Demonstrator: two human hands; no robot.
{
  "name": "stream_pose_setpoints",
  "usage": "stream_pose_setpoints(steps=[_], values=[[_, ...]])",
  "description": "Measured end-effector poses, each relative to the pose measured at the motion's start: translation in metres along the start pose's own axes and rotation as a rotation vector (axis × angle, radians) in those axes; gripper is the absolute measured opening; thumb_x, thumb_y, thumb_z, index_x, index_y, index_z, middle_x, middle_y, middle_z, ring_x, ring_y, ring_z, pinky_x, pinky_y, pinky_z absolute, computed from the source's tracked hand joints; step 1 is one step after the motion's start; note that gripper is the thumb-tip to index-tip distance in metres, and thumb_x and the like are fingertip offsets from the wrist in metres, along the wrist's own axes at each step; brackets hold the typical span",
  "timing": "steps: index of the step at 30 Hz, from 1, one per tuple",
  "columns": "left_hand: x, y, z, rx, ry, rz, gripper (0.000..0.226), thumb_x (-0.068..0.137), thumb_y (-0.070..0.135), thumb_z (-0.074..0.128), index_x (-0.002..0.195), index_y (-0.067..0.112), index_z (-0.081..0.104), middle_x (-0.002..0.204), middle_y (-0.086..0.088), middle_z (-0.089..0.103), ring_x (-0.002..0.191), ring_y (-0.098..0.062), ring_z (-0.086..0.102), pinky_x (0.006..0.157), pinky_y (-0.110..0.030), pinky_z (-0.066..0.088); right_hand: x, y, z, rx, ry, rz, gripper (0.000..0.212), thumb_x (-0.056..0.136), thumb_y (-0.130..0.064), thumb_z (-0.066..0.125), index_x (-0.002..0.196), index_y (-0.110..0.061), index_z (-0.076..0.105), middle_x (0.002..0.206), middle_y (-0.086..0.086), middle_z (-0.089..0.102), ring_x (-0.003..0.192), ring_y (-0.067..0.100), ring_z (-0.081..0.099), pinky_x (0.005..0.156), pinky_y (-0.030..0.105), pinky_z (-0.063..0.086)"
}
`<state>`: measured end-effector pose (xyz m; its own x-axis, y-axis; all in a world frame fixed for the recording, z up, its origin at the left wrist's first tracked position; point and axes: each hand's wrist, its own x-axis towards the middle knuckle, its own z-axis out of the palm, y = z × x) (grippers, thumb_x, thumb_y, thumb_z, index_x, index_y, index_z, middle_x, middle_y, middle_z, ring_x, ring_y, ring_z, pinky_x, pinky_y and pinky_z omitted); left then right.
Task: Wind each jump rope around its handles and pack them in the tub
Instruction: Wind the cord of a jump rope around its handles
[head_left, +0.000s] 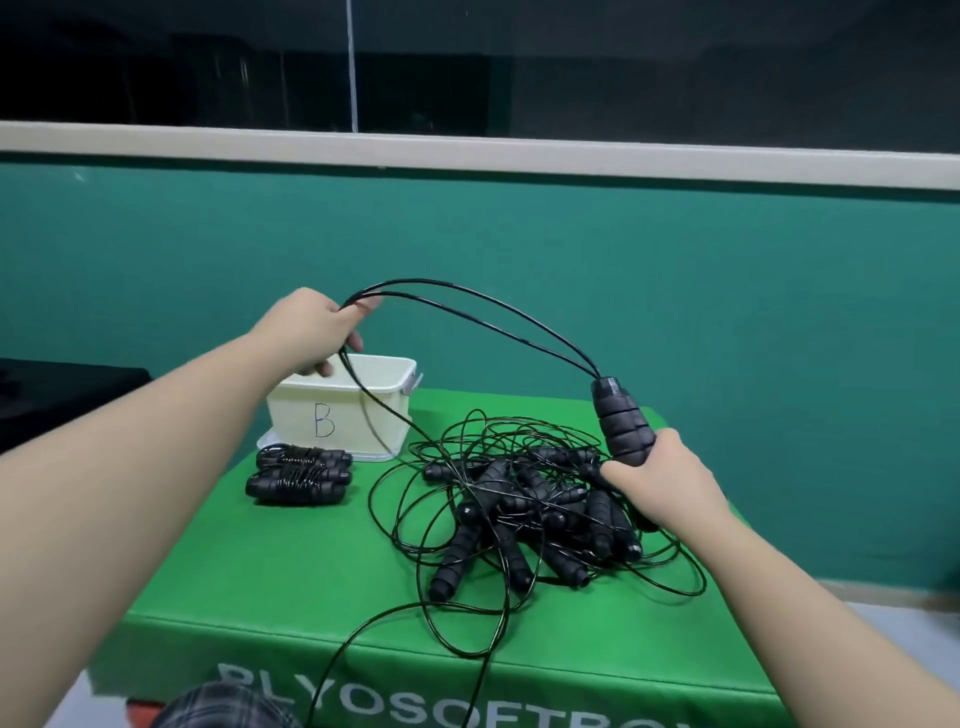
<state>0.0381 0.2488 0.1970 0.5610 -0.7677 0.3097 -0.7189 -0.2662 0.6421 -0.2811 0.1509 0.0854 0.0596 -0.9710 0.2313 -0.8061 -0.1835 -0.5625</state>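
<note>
Your right hand (657, 480) grips the paired handles (621, 423); your left hand (311, 330) pinches their cord (483, 312) above the tub (337, 410) on the desk (291, 566).

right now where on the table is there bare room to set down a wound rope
Bare green cloth lies along the near left, between the wound bundles and the table's front edge. A narrow strip between those bundles and the loose tangle is also free. The centre and right are crowded with tangle; the tub fills the far left.
</note>
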Motion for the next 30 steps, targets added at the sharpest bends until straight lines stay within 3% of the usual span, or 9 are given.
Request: stream_pose_setpoints(steps=[3,6,8,10,13,16,22,26,30], values=[[0.002,0.007,0.002,-0.373,0.009,0.072,0.039,0.095,0.038,0.051,0.080,0.004,0.062,0.083,-0.017,0.066,0.066,-0.024,0.063,0.068,-0.034,0.055,-0.001,-0.001,0.003,-0.008,0.007,-0.019,0.046,0.075,-0.047,0.063,0.099,-0.013,0.044,0.085,0.002,0.057,0.078,0.028,0.057,0.066,0.033,0.042],[0.006,0.014,-0.007,-0.120,0.193,0.295,0.028,0.093,0.024,0.057,0.078,0.002,0.061,0.075,-0.007,0.054,0.071,-0.021,0.043,0.065,-0.029,0.035,-0.002,-0.001,0.006,0.005,-0.011,-0.019,0.045,0.076,-0.046,0.063,0.099,-0.013,0.043,0.081,-0.002,0.054,0.078,0.027,0.056,0.064,0.033,0.041],[0.006,0.016,-0.014,-0.057,0.251,0.445,0.030,0.091,0.023,0.062,0.075,-0.002,0.059,0.094,-0.006,0.053,0.087,-0.017,0.046,0.076,-0.021,0.032,-0.004,0.000,0.007,0.012,-0.023,-0.012,0.045,0.076,-0.046,0.063,0.100,-0.013,0.043,0.080,-0.004,0.053,0.079,0.027,0.056,0.064,0.034,0.041],[0.007,0.014,-0.021,-0.018,0.266,0.496,0.025,0.088,0.028,0.065,0.076,0.006,0.062,0.123,-0.003,0.050,0.114,-0.017,0.046,0.097,-0.018,0.027,-0.005,0.001,0.009,0.013,-0.028,-0.012,0.045,0.075,-0.046,0.063,0.100,-0.013,0.043,0.082,-0.002,0.055,0.080,0.027,0.056,0.065,0.034,0.042],[0.009,0.009,-0.030,0.014,0.257,0.518,0.020,0.083,0.039,0.067,0.068,0.028,0.058,0.143,0.002,0.040,0.132,-0.025,0.037,0.114,-0.043,0.021,-0.008,0.000,0.010,0.016,-0.032,-0.023,0.045,0.074,-0.046,0.063,0.099,-0.013,0.043,0.087,0.001,0.057,0.081,0.027,0.057,0.066,0.034,0.043],[0.006,0.011,-0.037,0.037,0.327,0.509,0.014,0.084,0.036,0.068,0.074,0.028,0.062,0.147,0.005,0.035,0.134,-0.023,0.032,0.115,-0.052,0.015,-0.009,-0.002,0.010,0.010,-0.029,-0.031,0.045,0.074,-0.046,0.062,0.098,-0.014,0.043,0.088,0.002,0.058,0.082,0.028,0.058,0.067,0.034,0.043],[0.018,0.009,-0.057,-0.002,0.453,0.468,0.004,0.089,0.030,0.064,0.088,0.027,0.062,0.143,0.000,0.038,0.130,-0.021,0.038,0.110,-0.038,0.027,-0.010,-0.012,0.006,-0.004,0.004,-0.032,0.045,0.076,-0.045,0.061,0.100,-0.012,0.042,0.090,0.003,0.058,0.083,0.029,0.057,0.068,0.034,0.043],[0.017,0.011,-0.063,-0.042,0.566,0.397,0.014,0.096,0.017,0.052,0.101,0.006,0.059,0.130,-0.009,0.044,0.097,-0.016,0.049,0.080,-0.020,0.034,-0.009,-0.016,0.005,0.012,0.005,-0.029,0.048,0.075,-0.046,0.062,0.100,-0.010,0.043,0.092,0.007,0.060,0.085,0.030,0.059,0.072,0.035,0.046],[0.011,0.014,-0.072,-0.070,0.624,0.312,0.018,0.099,0.006,0.037,0.106,0.002,0.053,0.130,-0.012,0.043,0.089,-0.009,0.050,0.075,-0.021,0.034,-0.009,-0.018,0.002,0.013,0.013,-0.023,0.047,0.074,-0.046,0.062,0.098,-0.011,0.042,0.089,0.006,0.060,0.084,0.030,0.059,0.073,0.035,0.048]])
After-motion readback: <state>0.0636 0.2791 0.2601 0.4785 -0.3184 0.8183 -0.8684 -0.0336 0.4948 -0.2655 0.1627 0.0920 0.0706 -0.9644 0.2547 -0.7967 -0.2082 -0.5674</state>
